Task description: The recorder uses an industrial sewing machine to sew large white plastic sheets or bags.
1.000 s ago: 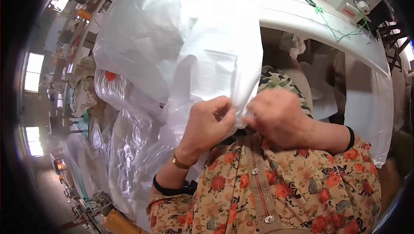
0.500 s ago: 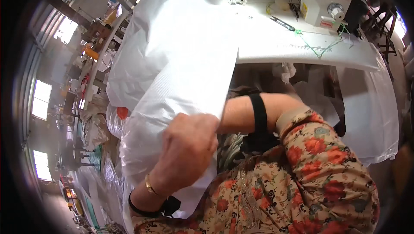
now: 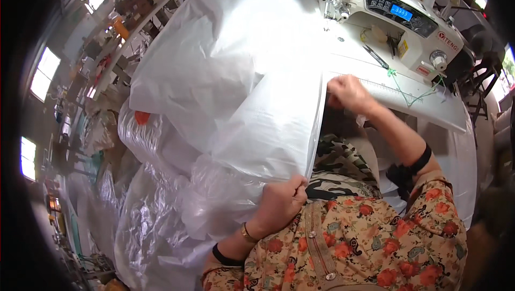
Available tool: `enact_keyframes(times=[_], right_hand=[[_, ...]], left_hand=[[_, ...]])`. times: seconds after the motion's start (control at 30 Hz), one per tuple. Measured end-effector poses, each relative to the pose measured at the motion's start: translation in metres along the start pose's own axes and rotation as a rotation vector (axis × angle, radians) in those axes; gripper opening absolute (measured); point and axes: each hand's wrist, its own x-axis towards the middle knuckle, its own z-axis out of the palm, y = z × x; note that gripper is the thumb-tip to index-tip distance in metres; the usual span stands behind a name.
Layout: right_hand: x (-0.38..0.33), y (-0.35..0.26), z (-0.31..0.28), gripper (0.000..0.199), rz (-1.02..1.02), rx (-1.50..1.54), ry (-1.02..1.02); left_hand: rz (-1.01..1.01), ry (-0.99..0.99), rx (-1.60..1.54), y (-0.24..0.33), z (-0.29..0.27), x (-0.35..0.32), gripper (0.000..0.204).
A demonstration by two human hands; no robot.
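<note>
A large white plastic sheet [image 3: 279,124] covers the left part of the sewing table and hangs over its front, its right edge running straight toward me. My left hand [image 3: 281,202] is closed on the near end of that edge, thumb and fingers pinched together. Farther up, by the table's front edge, my right hand [image 3: 351,95] is curled, its fingertips at the same edge and slightly blurred. The white sewing machine [image 3: 397,17] stands at the back right, beyond the sheet; its needle area lies beside the sheet's far right side.
Black tweezers or snips [image 3: 376,57] and green thread [image 3: 399,84] lie on the white sewing table [image 3: 370,68]. Crumpled clear plastic [image 3: 166,210] piles up at the left, with an orange-red piece [image 3: 142,117] beside it. A cluttered bench [image 3: 120,60] runs along the far left.
My right hand has come out from behind the sheet and moved up to its right edge. My left hand has moved right and slightly lower. The whole view has shifted.
</note>
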Motion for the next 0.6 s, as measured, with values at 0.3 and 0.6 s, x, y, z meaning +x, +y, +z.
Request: enact_keyframes(times=[0.3, 0.6], right_hand=[[0.113, -0.01, -0.034, 0.045, -0.167, -0.678, 0.517], [0.141, -0.015, -0.038, 0.027, -0.096, -0.802, 0.467]], left_hand=[[-0.113, -0.1, -0.355, 0.007, 0.013, 0.011, 0.01], [-0.048, -0.131, -0.377, 0.001, 0.018, 0.016, 0.013]])
